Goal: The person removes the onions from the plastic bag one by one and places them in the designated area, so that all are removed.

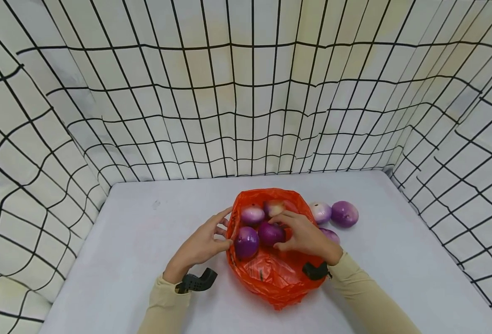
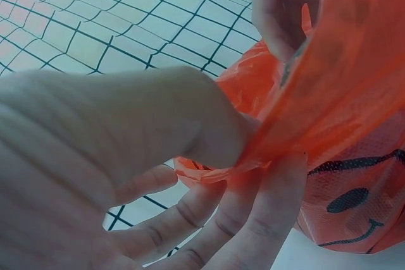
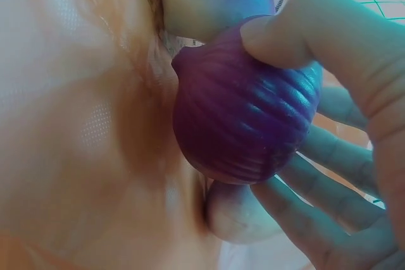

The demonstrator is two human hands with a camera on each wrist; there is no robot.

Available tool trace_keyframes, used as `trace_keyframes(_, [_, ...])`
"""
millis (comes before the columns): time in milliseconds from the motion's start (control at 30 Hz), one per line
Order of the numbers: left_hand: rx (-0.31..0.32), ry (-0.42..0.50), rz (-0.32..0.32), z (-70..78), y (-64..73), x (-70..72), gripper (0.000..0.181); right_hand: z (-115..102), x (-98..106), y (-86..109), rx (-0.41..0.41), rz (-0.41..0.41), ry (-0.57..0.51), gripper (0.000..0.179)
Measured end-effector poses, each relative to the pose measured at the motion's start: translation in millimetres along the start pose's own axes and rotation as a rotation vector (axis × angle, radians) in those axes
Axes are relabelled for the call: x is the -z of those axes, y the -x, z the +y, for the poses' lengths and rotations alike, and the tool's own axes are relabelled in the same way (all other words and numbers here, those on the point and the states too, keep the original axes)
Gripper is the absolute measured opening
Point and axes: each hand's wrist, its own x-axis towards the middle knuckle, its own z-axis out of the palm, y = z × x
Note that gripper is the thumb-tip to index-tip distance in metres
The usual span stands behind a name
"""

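Note:
A red plastic bag (image 1: 271, 290) stands with its mouth open on the white table. My left hand (image 1: 200, 245) pinches its left rim between thumb and fingers; in the left wrist view the thin red plastic (image 2: 297, 115) runs between them. Inside the bag, my right hand (image 1: 306, 235) grips a dark purple onion (image 3: 243, 109), thumb on one side and fingers around the other. Close beside that onion lies another purple onion (image 1: 246, 242). Paler onions (image 1: 252, 215) sit deeper toward the back of the bag.
Right of the bag, a purple onion (image 1: 345, 214) and a whitish onion (image 1: 320, 212) lie on the table (image 1: 137, 232), with another onion (image 1: 331, 235) partly hidden by the bag and right hand. Black netting (image 1: 253, 111) over white walls closes off the back and sides.

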Motion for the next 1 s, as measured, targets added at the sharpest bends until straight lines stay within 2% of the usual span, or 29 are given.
trace_keyframes(433, [-0.002,-0.009,-0.004,-2.9,-1.2,0.2,0.084,-2,12,3.8,0.002,0.046,-0.069,0.051])
trace_keyframes(600, [0.006,-0.015,0.005,-2.2,-1.6,-0.8,0.084,-4,17,7.3,-0.034,0.055,-0.133,0.052])
trace_keyframes(733, [0.009,-0.021,0.009,-2.2,-2.1,-1.3,0.084,-5,22,10.1,-0.068,0.068,-0.134,0.054])
trace_keyframes(1000, [0.002,-0.021,0.01,-2.7,-1.6,-0.4,0.084,-5,31,15.1,-0.051,0.117,-0.18,0.057])
